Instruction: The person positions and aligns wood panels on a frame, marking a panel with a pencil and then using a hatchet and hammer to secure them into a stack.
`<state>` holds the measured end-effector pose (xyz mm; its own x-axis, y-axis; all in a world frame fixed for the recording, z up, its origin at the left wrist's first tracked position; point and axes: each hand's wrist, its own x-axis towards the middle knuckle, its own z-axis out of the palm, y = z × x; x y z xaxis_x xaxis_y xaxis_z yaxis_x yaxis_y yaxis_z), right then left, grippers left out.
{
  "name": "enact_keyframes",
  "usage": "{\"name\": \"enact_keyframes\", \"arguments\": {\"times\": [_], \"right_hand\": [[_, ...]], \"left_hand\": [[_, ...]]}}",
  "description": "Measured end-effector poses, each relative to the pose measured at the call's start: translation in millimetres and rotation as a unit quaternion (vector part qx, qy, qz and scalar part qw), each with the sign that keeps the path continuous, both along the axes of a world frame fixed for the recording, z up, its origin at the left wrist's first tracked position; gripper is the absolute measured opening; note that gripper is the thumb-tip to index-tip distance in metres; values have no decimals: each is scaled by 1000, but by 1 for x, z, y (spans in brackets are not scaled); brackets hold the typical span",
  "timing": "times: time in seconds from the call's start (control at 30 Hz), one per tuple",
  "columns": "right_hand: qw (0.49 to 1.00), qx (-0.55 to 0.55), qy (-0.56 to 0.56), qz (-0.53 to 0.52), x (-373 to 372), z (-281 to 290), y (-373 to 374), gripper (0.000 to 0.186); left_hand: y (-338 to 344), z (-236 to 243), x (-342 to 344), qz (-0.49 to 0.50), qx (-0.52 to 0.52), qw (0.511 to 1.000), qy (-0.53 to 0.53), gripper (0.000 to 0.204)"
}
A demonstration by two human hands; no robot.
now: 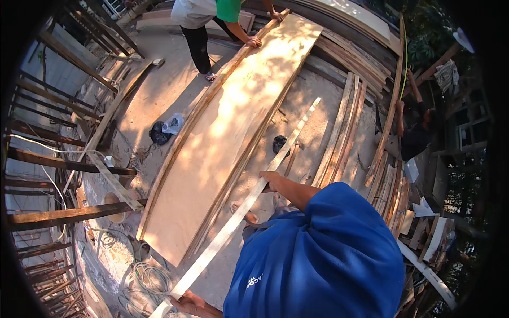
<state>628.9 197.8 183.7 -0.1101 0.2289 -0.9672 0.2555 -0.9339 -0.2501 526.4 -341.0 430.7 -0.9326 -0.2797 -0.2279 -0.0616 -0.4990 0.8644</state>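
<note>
A long pale wooden strip [233, 225] runs slantwise in front of my body. My right hand [270, 182] grips it around the middle, the fingers wrapped over it. My left hand [193, 306] holds its near end at the lower edge, partly cut off. Beyond the strip lies a long plywood panel [212, 159], dappled with sun, with more boards showing under its right edge. Along the panel's far left side runs a narrow wooden beam [183, 135]. A co-worker in a green sleeve [229, 9] rests both hands on that beam's far end.
Loose boards [339, 127] lie on the ground to the right, with a lumber stack [355, 58] behind. A hammer-like tool [292, 159] and a black bag [280, 144] lie near the strip. Another person [419, 127] is at far right. Coiled cable [151, 278] lies lower left.
</note>
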Motion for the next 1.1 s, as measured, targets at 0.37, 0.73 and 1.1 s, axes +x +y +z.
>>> {"name": "enact_keyframes", "arguments": {"times": [0.37, 0.73, 1.1], "right_hand": [[995, 92, -21, -14, -82, 2, -47, 40], [933, 282, -217, 48, -182, -40, 75, 42], [922, 289, -250, 62, -186, -146, 226, 50]], "left_hand": [[-135, -180, -104, -151, -434, 886, 64, 55], [-4, -328, -228, -10, 64, 882, -467, 59], [160, -428, -245, -68, -25, 807, -586, 65]]}}
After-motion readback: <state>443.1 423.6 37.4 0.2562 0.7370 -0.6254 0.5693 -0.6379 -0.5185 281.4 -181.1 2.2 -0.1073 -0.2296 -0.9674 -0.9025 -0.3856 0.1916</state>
